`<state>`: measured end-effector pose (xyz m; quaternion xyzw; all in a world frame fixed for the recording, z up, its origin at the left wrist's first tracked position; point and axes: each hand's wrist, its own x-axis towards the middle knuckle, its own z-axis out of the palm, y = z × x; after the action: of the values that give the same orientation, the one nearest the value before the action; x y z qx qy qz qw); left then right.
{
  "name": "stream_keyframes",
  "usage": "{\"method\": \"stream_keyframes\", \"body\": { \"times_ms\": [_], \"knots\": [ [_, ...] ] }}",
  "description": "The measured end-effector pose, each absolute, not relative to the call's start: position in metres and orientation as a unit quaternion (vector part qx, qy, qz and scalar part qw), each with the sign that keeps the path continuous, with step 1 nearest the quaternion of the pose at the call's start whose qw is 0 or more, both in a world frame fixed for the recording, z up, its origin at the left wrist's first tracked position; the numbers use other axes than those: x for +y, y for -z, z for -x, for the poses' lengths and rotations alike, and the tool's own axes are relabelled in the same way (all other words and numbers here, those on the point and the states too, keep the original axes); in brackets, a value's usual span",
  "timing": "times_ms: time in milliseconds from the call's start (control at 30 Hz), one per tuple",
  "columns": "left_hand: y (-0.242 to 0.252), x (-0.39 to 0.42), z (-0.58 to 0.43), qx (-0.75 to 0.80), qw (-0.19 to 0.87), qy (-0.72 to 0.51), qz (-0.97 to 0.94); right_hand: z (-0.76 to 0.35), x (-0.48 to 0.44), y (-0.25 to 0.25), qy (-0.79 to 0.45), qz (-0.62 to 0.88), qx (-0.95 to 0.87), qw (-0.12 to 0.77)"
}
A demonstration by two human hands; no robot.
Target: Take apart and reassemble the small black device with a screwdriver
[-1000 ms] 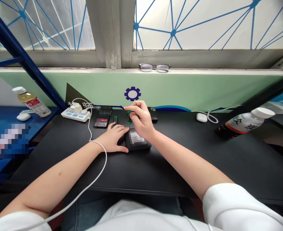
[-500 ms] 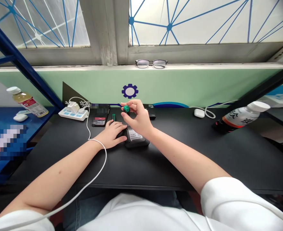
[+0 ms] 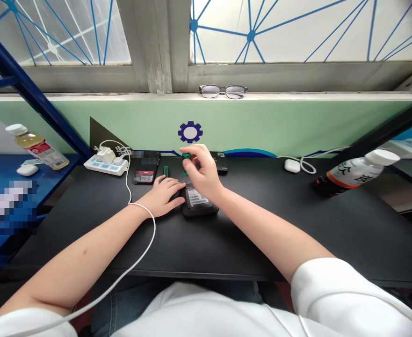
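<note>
Grip (image 3: pixel 203 169), right: curled round green handle (image 3: pixel 186 156).

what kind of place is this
Indoors, probably a shared office or workshop workstation: a black desk set beneath windows, a white power strip with plugs in it, and a gear emblem on the green panel behind.

The fingers (image 3: pixel 196 150) of the right hand (image 3: pixel 206 173) cover much of a green tool (image 3: pixel 186 156); its tip is hidden. The print on the black device's label (image 3: pixel 198 197) is too small to read. The black box (image 3: pixel 222 164) is partly hidden behind the hand. Pixelation blurs something flat (image 3: pixel 11 206) on the left, cut by the picture's edge, where the white cable (image 3: pixel 154 234) also leaves at the bottom.
</note>
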<state>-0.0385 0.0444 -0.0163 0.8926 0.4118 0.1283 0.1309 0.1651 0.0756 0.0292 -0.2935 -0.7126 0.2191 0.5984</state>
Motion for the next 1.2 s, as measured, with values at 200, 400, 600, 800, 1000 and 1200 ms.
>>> {"method": "stream_keyframes", "body": {
  "times_ms": [200, 400, 600, 800, 1000, 1200],
  "knots": [
    [0.018, 0.045, 0.038, 0.409, 0.132, -0.131, -0.893, -0.164, 0.075, -0.032, -0.173, 0.292, -0.714, 0.612],
    [0.020, 0.044, 0.039, 0.407, 0.113, -0.150, -0.894, -0.168, 0.078, -0.039, -0.188, 0.291, -0.696, 0.629],
    [0.020, 0.043, 0.035, 0.411, 0.084, -0.236, -0.876, -0.168, 0.073, -0.045, -0.221, 0.295, -0.675, 0.639],
    [0.025, 0.052, 0.024, 0.461, 0.056, -0.272, -0.843, -0.166, 0.074, -0.046, -0.203, 0.293, -0.668, 0.653],
    [0.026, 0.058, 0.025, 0.534, 0.038, -0.262, -0.803, -0.171, 0.077, -0.049, -0.195, 0.319, -0.655, 0.657],
    [0.021, 0.047, 0.036, 0.524, 0.031, -0.262, -0.810, -0.184, 0.072, -0.064, -0.145, 0.334, -0.674, 0.643]
  ]
}}
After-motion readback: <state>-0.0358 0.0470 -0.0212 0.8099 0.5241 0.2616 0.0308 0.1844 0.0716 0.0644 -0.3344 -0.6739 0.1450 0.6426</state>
